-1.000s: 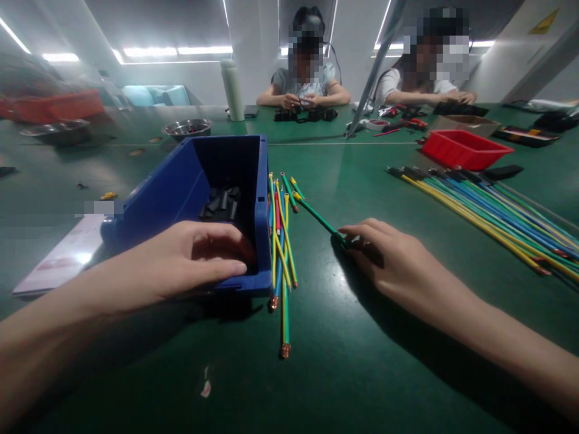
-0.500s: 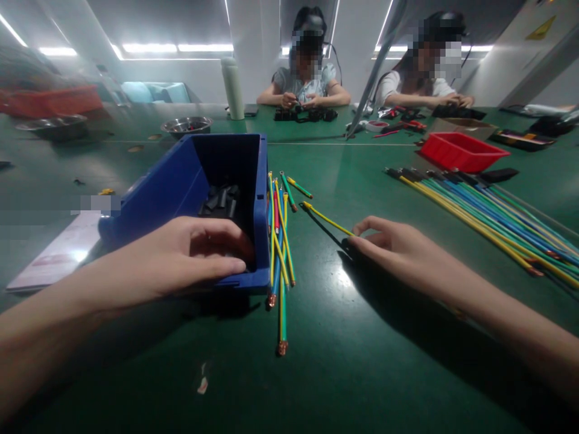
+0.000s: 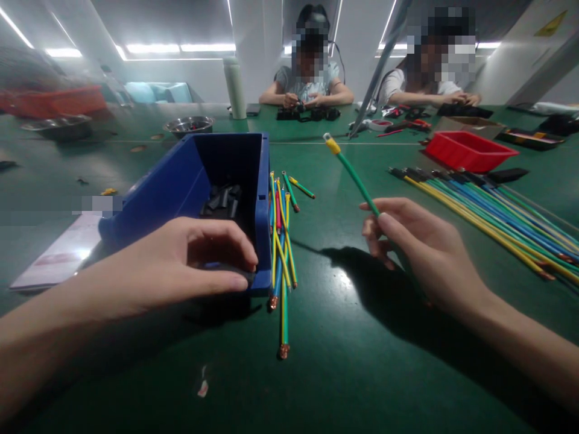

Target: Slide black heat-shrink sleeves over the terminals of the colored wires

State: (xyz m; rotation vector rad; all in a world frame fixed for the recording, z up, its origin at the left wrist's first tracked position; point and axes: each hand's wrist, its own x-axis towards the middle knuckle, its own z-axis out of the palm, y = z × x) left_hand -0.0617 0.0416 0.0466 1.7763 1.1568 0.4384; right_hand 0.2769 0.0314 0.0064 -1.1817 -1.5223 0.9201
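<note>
L hand (image 3: 181, 271) curls over near rim of blue plastic bin (image 3: 154, 193), fingers narrow, thumb below; can't tell if it pinches anything; short black tube pieces (image 3: 221, 202) lie on bin's floor. R hand (image 3: 420, 247) pinches green wire w/ yellow tip (image 3: 353, 175), held clear of green tabletop (image 3: 362, 374), tip slanting up-left. Loose bundle of yellow, green, blue wires (image 3: 283, 253) lies just beside bin's right wall; bare tabletop btwn bundle and R hand; long row of coloured wires (image 3: 488, 211) well apart, toward right edge.
</note>
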